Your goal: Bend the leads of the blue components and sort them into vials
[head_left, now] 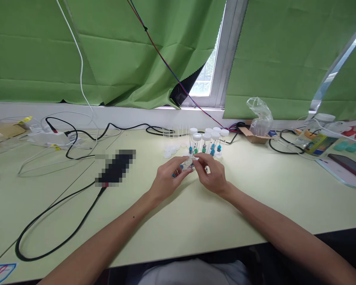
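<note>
Left hand [165,174] closed around small clear container [188,164] with blue bits, over pale table [178,225]; right hand [211,174] pinches its right end. White-capped clear tubes [206,137] stand just behind; white caps [169,151] left.

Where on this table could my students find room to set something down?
Bare tabletop lies between the left forearm and right forearm, and from the right forearm across to the dark phone at far right. It is crowded just beyond the right hand, where white-capped vials cluster, and around the white plug block at back left.
</note>
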